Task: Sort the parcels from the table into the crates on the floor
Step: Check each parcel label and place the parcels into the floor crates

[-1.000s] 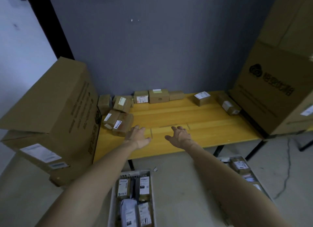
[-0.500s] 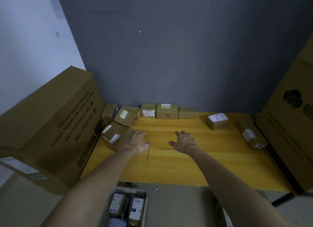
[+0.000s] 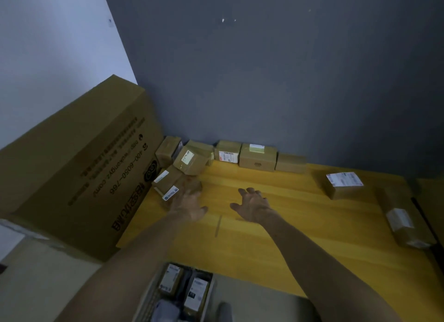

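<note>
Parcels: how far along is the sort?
Done: the floor crate already holds several parcels. In hand: nothing; both the left hand and right hand are open, the left at the stacked parcels by the big carton. Left: roughly ten parcels on the table.

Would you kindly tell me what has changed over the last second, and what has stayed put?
Both hands advanced from the near edge of the table toward the parcels: the left hand now reaches the nearest parcel of the left pile, contact unclear; the right hand hovers open mid-table. Nothing taken or released. All parcels stayed put.
</note>
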